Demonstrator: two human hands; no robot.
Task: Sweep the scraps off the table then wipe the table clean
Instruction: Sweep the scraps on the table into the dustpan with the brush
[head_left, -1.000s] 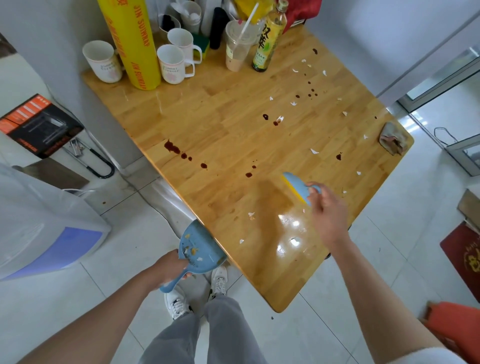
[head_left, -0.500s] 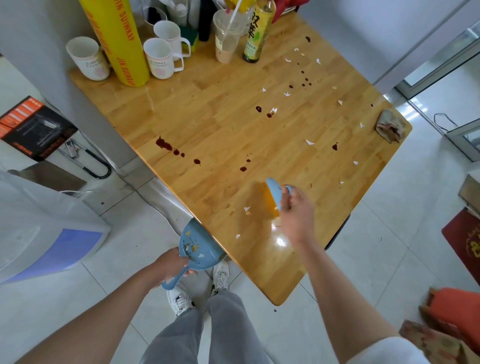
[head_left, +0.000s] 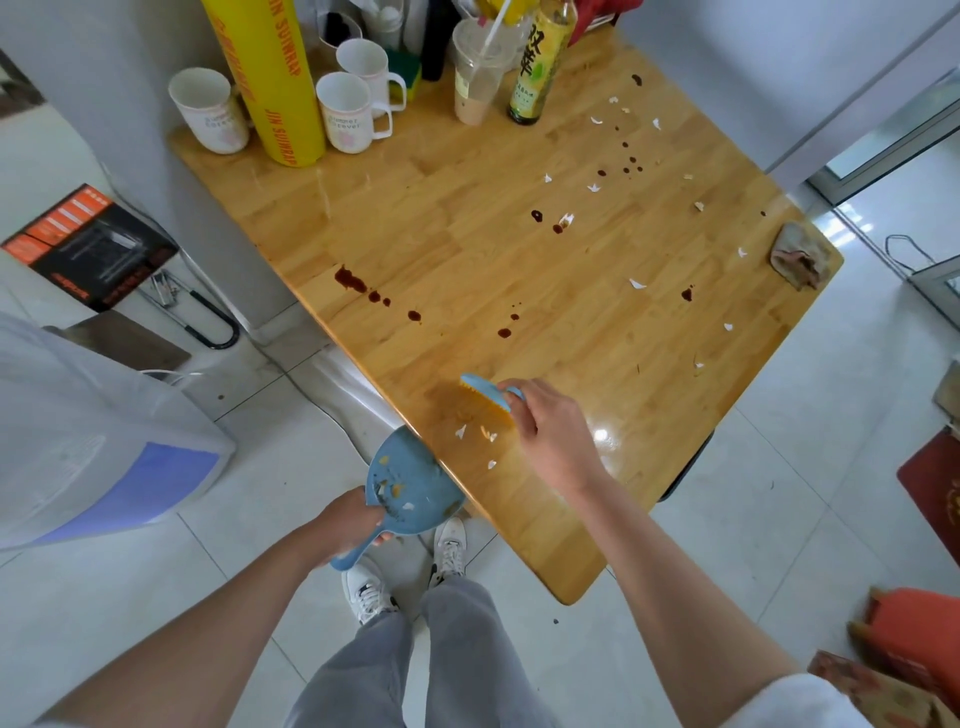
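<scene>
At the near edge of the honey-coloured wooden table (head_left: 467, 249), the right hand (head_left: 553, 441) grips a small blue hand brush with yellow bristles (head_left: 488, 397), set down on the wood just beside a few white paper scraps (head_left: 475, 432), while the left hand (head_left: 353, 519) clasps the handle of a blue plastic dustpan (head_left: 410, 480) held against the table's rim below them. The pan already carries several bits, so the sweeping looks partly done; yet many white scraps lie scattered over the far right half of the top, and dark reddish-brown spills (head_left: 358, 283) run across the middle, untouched. The wiping, by my judgement, has not begun: a crumpled grey-pink rag (head_left: 797, 257) sits at the far right corner. Along the back stand white printed mugs (head_left: 345, 111), a tall yellow roll of wrap (head_left: 270, 78), a plastic cup with a straw (head_left: 475, 73) and a green-labelled bottle (head_left: 537, 67); these would crowd a wipe there.
</scene>
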